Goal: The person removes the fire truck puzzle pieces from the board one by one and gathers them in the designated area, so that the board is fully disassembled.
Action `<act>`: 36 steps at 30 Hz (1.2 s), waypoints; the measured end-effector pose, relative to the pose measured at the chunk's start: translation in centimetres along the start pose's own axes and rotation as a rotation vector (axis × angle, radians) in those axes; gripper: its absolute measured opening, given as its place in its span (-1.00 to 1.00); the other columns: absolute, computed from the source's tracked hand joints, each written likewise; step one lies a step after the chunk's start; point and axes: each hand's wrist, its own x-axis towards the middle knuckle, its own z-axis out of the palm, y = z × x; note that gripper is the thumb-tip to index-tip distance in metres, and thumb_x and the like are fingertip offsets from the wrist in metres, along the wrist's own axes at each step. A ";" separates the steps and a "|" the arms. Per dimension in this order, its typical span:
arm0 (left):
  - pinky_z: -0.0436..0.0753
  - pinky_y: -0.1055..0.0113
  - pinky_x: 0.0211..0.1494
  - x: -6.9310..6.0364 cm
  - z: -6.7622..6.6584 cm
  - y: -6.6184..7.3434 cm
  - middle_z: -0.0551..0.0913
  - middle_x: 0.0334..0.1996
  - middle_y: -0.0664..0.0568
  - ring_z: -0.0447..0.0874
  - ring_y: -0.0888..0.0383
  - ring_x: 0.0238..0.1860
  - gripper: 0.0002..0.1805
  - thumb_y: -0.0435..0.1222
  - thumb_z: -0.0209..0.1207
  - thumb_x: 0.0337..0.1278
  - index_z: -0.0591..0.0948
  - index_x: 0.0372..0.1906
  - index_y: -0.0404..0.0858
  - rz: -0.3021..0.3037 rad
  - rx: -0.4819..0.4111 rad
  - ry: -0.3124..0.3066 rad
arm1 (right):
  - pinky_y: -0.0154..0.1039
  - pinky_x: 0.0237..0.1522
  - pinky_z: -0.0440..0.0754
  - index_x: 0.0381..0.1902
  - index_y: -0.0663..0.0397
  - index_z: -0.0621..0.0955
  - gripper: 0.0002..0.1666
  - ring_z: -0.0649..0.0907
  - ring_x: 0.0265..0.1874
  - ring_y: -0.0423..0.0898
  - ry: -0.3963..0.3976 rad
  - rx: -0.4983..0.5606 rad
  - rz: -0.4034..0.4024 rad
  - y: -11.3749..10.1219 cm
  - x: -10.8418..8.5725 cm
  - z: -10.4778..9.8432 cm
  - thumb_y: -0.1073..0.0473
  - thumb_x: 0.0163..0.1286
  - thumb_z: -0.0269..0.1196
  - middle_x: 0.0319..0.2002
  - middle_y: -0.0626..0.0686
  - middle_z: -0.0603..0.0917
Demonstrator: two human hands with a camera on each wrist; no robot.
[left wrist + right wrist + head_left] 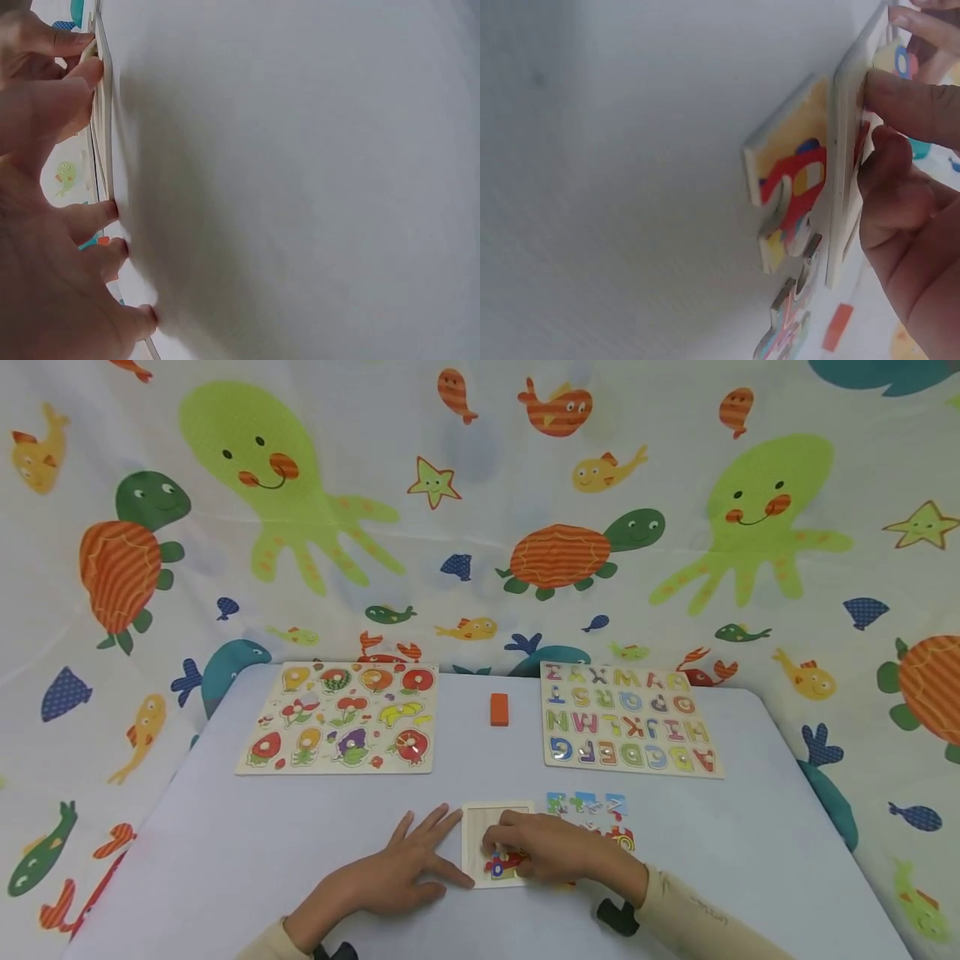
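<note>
A small wooden puzzle tray (470, 835) lies on the white table before me. My left hand (401, 870) is spread flat beside it, with the index finger and thumb at its left edge. Over the tray, my right hand (551, 847) has its fingers curled and pinches a jigsaw piece (497, 865) with a red and blue picture; the fingers hide part of it. Loose jigsaw pieces (587, 802) lie to the tray's right, partly under the right forearm. In the right wrist view, a jigsaw piece (802, 165) with a red picture lies near the tray's edge.
A fruit puzzle board (337, 767) stands at the back left and an alphabet puzzle board (630, 767) at the back right. Between them is an orange block (499, 710). A curtain (480, 468) printed with sea animals hangs behind the table.
</note>
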 end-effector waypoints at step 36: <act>-0.33 -0.40 0.50 0.3 0.0 0.7 0.02 0.64 -0.09 -0.27 -0.16 0.64 -0.64 -0.29 0.29 0.28 0.77 0.05 0.23 -0.077 0.055 0.008 | -0.38 -0.38 0.46 -0.16 -0.03 0.57 -0.86 0.50 -0.39 -0.30 0.178 0.450 0.147 5.2 -10.7 -1.6 0.22 0.41 0.35 -0.39 -0.19 0.53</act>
